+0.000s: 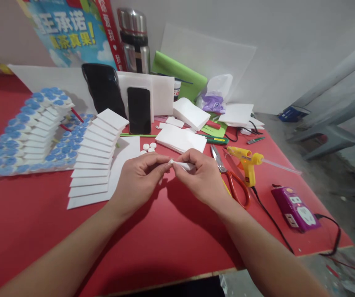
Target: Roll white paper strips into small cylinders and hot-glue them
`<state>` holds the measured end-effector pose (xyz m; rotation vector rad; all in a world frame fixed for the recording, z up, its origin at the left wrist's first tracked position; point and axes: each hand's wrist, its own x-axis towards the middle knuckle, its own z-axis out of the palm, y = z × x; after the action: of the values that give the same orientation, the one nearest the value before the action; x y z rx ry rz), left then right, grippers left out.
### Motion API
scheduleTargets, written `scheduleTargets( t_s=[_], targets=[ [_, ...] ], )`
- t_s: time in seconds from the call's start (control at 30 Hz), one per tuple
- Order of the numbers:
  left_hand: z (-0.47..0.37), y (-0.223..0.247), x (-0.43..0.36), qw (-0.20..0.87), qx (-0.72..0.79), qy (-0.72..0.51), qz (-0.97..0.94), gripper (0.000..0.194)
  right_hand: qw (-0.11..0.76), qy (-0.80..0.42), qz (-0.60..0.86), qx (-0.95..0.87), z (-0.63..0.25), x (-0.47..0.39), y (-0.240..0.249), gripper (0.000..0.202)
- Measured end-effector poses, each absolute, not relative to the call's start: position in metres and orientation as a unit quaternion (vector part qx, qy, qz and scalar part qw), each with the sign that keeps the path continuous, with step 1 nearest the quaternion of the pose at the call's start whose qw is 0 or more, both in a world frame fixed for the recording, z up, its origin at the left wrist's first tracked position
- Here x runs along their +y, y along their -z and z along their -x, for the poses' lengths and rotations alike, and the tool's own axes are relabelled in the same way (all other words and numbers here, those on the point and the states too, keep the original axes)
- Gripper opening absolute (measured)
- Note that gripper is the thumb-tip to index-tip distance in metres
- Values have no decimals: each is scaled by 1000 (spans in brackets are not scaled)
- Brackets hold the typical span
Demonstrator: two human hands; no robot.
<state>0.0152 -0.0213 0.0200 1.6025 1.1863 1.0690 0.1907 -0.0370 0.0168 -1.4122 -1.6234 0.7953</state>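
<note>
My left hand [140, 177] and my right hand [202, 177] meet above the middle of the red table. Between their fingertips is a thin white strip [186, 166], with a small curled end at the left. The left thumb and forefinger pinch that end, while the right fingers close around the strip's longer part. Whether it is paper or foam I cannot tell. Just beyond my left hand lie several small white rolls [146, 147]. A stepped, curved row of white slabs [92, 165] stands to the left, beside a white structure topped with blue discs [10, 144].
Orange-handled scissors [238, 189], a yellow glue gun [248, 165] and a purple power box [297, 208] are on the right. White sheet stacks [180, 139] and a green cutter [216, 139] lie behind my hands. Two phones [139, 109] [105, 88] and a steel flask [136, 41] stand at the back.
</note>
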Motion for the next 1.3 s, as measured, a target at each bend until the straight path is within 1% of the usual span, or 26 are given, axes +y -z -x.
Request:
scheduleTargets(
  t_s=[0.1, 0.13, 0.17, 0.2, 0.27, 0.37, 0.43, 0.47, 0.57, 0.67, 0.77, 0.87, 0.93, 1.0, 1.07, 1.13, 1.23, 1.3],
  targets=[
    [-16, -18, -22, 466, 480, -430, -607, 12, 401, -189, 559, -701, -185, -43, -15, 13],
    [-16, -17, -22, 476, 479, -429, -600, 12, 395, -166, 554, -713, -185, -44, -16, 13],
    [-16, -17, -21, 484, 476, -429, -596, 12, 391, -170, 549, -719, -186, -44, -17, 14],
    [-16, -16, -20, 490, 474, -428, -593, 12, 389, -206, 545, -713, -189, -43, -19, 15],
    [-14, -16, -17, 501, 471, -424, -589, 11, 383, -348, 537, -666, -198, -40, -26, 23],
    [-11, -18, -14, 510, 469, -410, -593, 10, 359, -598, 499, -514, -216, -30, -35, 47],
    [-8, -19, -12, 501, 463, -402, -611, 11, 331, -722, 447, -412, -226, -24, -38, 56],
    [-7, -19, -12, 493, 458, -399, -623, 12, 315, -768, 416, -372, -228, -21, -37, 56],
    [-5, -19, -12, 457, 437, -395, -667, 13, 259, -852, 339, -304, -226, -17, -32, 50],
    [-4, -17, -12, 415, 421, -396, -703, 14, 214, -889, 297, -274, -217, -17, -25, 45],
    [-5, -16, -12, 402, 409, -391, -720, 15, 229, -899, 274, -255, -212, -20, -21, 36],
    [-5, -17, -12, 406, 407, -393, -718, 13, 259, -886, 291, -251, -211, -23, -23, 23],
    [-6, -18, -13, 419, 423, -397, -698, 12, 276, -855, 325, -295, -212, -25, -25, 23],
    [-7, -20, -14, 449, 447, -395, -665, 11, 292, -796, 379, -371, -212, -27, -27, 26],
    [-9, -22, -15, 489, 465, -393, -625, 10, 308, -703, 444, -462, -210, -28, -28, 28],
    [-11, -24, -15, 521, 475, -393, -590, 9, 323, -578, 503, -555, -208, -29, -27, 28],
    [-13, -23, -14, 530, 484, -405, -566, 8, 331, -404, 536, -663, -203, -30, -22, 25],
    [-14, -20, -14, 522, 486, -414, -566, 10, 328, -329, 536, -705, -198, -32, -19, 27]
  ],
)
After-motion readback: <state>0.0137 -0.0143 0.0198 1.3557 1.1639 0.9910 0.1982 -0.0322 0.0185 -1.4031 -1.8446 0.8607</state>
